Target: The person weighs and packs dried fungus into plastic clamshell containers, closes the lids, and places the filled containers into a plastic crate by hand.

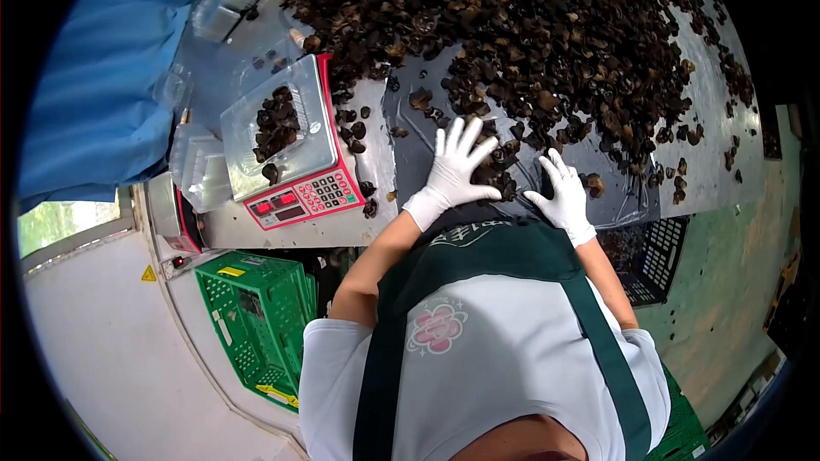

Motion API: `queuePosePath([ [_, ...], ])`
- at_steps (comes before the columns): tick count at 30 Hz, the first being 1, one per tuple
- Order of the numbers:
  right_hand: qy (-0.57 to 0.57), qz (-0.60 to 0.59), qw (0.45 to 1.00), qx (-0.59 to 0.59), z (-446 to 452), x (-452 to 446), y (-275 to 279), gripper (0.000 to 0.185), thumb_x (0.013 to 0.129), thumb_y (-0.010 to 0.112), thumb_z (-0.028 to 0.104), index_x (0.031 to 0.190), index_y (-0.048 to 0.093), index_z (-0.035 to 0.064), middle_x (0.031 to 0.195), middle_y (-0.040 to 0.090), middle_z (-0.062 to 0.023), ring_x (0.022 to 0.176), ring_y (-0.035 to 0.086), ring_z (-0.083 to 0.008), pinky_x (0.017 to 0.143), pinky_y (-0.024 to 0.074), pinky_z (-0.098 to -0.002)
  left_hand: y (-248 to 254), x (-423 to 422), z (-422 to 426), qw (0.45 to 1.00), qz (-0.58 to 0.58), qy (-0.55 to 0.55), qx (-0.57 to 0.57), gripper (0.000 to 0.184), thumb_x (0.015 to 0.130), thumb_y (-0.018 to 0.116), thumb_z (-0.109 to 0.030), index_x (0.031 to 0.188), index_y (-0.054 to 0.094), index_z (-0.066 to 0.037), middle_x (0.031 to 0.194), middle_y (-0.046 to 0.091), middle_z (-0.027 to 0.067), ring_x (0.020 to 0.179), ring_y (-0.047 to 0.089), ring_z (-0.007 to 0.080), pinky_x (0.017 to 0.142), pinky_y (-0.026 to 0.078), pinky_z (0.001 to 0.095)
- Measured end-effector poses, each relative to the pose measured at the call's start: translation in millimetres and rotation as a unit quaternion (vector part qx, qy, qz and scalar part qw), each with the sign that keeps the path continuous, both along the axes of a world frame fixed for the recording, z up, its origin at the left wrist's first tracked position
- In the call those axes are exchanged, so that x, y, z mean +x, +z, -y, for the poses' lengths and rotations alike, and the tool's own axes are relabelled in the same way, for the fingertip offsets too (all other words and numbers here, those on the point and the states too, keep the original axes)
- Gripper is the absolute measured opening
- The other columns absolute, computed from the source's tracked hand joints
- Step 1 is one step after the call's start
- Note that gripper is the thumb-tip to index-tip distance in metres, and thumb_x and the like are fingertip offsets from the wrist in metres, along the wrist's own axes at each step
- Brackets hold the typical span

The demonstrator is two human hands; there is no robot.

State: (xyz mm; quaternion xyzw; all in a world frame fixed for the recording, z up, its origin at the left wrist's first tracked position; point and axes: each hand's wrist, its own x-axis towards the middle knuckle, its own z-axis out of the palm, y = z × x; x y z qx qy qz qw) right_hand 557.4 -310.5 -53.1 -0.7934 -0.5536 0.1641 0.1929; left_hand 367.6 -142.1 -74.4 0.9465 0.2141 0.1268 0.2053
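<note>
My left hand (454, 169), in a white glove, lies palm down with its fingers spread wide, beside a small group of dark brown, curled pieces that look like wood ear mushrooms (506, 156). My right hand (564, 198), gloved in white too, rests to the right of that group with thumb and fingers apart. Neither hand grips anything. A dark plastic sheet (416, 143) lies beneath them on the table. Just beyond my fingertips begins the large heap of the same mushrooms (547, 26).
At the left stands a red-edged digital scale (299, 201) carrying a clear plastic box (290, 90) with mushrooms in it. More clear boxes (205, 162) sit farther left. Below the table are a green crate (256, 316) and a black crate (670, 248). A blue cloth (111, 94) hangs at left.
</note>
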Motion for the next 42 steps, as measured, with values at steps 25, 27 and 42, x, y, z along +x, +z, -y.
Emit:
queuePosePath([
  [25, -0.113, -0.091, 0.988, 0.057, 17.7, 14.4, -9.4, 0.056, 0.076, 0.072, 0.018, 0.127, 0.052, 0.0113, 0.127, 0.057, -0.0075, 0.085, 0.061, -0.0214, 0.080, 0.0501, -0.0308, 4.0, 44.3, 25.5, 0.978, 0.125, -0.152, 0.066, 0.052, 0.061, 0.074, -0.022, 0.112, 0.064, -0.017, 0.109, 0.063, -0.0008, 0.083, 0.059, 0.0180, 0.057, 0.052, 0.0273],
  [27, -0.140, -0.108, 0.983, 0.056, 23.8, 19.3, -10.2, 0.054, 0.076, 0.072, 0.017, 0.126, 0.053, 0.0109, 0.128, 0.056, -0.0071, 0.082, 0.062, -0.0207, 0.079, 0.0504, -0.0300, 17.9, 40.0, 19.5, 0.982, 0.180, -0.062, 0.010, 0.044, 0.062, 0.076, -0.018, 0.105, 0.067, -0.016, 0.099, 0.067, -0.0007, 0.080, 0.062, 0.0177, 0.060, 0.054, 0.0278],
  [42, -0.065, -0.055, 0.993, 0.079, -16.5, 8.0, 10.7, 0.037, 0.080, 0.070, 0.016, 0.115, 0.061, 0.0091, 0.124, 0.059, -0.0084, 0.109, 0.059, -0.0253, 0.092, 0.0472, -0.0326, 125.4, -159.8, -173.9, 0.820, 0.375, 0.410, 0.136, 0.028, 0.078, 0.073, -0.007, 0.106, 0.067, -0.006, 0.103, 0.065, 0.0058, 0.092, 0.061, 0.0164, 0.084, 0.050, 0.0304],
])
